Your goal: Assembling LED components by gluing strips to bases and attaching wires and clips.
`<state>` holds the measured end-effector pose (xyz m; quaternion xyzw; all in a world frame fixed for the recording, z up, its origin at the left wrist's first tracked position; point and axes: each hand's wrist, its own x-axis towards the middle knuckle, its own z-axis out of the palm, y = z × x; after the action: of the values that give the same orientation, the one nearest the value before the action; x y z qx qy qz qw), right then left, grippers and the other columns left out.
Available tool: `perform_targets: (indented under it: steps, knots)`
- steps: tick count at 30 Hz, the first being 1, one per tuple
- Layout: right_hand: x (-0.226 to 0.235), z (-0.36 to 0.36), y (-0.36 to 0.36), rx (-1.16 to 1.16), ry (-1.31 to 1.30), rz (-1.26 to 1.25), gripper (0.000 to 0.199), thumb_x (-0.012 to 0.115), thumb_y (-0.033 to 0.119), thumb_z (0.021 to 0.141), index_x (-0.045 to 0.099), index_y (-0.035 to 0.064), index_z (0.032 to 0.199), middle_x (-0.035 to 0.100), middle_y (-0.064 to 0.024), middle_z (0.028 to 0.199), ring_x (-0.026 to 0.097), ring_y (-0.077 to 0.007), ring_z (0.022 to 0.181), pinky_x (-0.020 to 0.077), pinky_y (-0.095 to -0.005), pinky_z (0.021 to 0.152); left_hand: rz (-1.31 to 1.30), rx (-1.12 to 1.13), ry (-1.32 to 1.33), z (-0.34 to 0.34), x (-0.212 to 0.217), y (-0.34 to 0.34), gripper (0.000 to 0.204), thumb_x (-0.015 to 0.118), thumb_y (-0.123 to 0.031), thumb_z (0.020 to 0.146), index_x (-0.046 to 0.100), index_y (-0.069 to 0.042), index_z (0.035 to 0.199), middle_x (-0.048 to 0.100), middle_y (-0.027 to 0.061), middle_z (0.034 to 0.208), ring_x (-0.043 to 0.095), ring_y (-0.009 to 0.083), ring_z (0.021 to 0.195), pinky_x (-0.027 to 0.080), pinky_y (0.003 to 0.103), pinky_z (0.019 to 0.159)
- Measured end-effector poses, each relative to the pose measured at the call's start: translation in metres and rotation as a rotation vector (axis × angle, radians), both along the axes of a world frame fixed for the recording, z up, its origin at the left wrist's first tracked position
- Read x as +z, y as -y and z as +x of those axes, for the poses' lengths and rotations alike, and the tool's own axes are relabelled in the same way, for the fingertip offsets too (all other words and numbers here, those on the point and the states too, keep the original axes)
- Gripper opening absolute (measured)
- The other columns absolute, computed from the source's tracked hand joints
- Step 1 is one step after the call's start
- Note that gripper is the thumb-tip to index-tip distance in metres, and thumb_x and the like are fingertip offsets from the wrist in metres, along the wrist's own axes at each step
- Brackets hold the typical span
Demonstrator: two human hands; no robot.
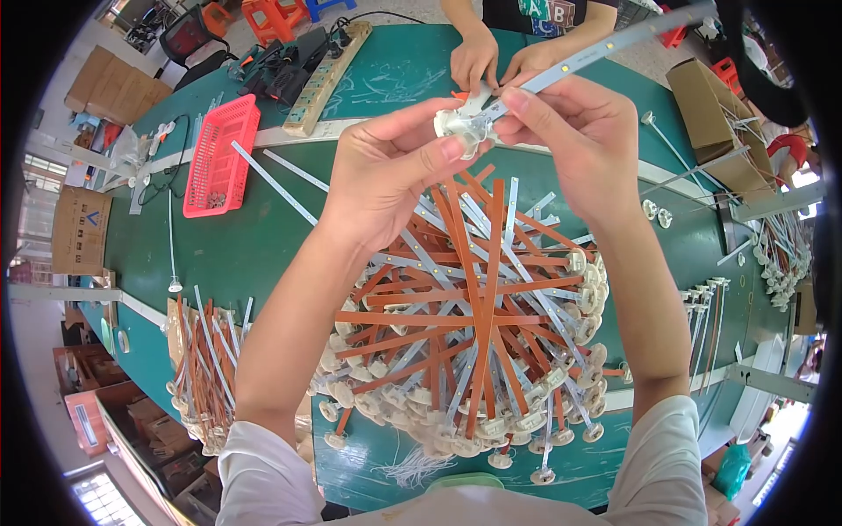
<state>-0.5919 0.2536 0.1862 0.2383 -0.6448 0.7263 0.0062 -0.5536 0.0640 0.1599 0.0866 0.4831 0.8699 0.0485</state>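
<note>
Head view: cap (469, 127) and strip (596, 54) are up in my two hands, off the bench (145, 228), beyond the pile as I look down. Cap is in my left hand (381, 167), pinched by thumb and fingers, that grip closed on it. Strip is in my right hand (592, 145), closed too, thumb on the strip close to its cap end.

Relation that counts: strip's long axis runs from the cap out past my right fingers, toward the bench's far right corner. So the cap is just left of my right grip and the long free length is to its right. Left hand is nearer the cap, right hand owns the strip. Fingertips of both hands are near each other around the joint. Strip end meets the cap; can't tell if it's seated, my fingers cover part of it.

Between my forearms: pile (482, 307) of capped strips, toward the bench's near edge, strips crossing every way, caps mostly around its rim. Thread (417, 465) by that near edge. Smaller bundle (210, 355) past my left forearm.

Further out: basket (247, 145) toward the far left, socket board (329, 79) between it and the far edge. Co-worker's hands (474, 61) at the far edge, behind the cap. Carton (697, 110) at the far right.
</note>
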Motion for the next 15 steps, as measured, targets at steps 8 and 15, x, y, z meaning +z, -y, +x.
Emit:
perform_targets:
  steps: [8, 15]
  knots:
    - [-0.003, 0.011, 0.005, -0.119, -0.043, -0.158, 0.013, 0.065, 0.001, 0.088, 0.067, -0.0072, 0.098, 0.070, -0.0129, 0.083, 0.069, -0.0149, 0.073, 0.0586, -0.0262, 0.069, 0.171, 0.010, 0.026, 0.004, 0.004, -0.009, 0.036, 0.069, -0.001, 0.085, 0.060, 0.003, 0.120, 0.068, 0.0145, 0.104, 0.068, 0.0224, 0.096, 0.057, 0.032, 0.088]
    - [0.008, 0.019, -0.001, -0.189, -0.099, -0.002, 0.012, 0.065, 0.002, 0.088, 0.068, -0.0067, 0.096, 0.070, -0.0106, 0.080, 0.068, -0.0121, 0.070, 0.0572, -0.0243, 0.065, 0.002, -0.058, -0.017, 0.002, 0.009, -0.006, 0.036, 0.067, 0.000, 0.086, 0.058, 0.004, 0.121, 0.066, 0.0155, 0.108, 0.066, 0.0228, 0.100, 0.056, 0.035, 0.091]
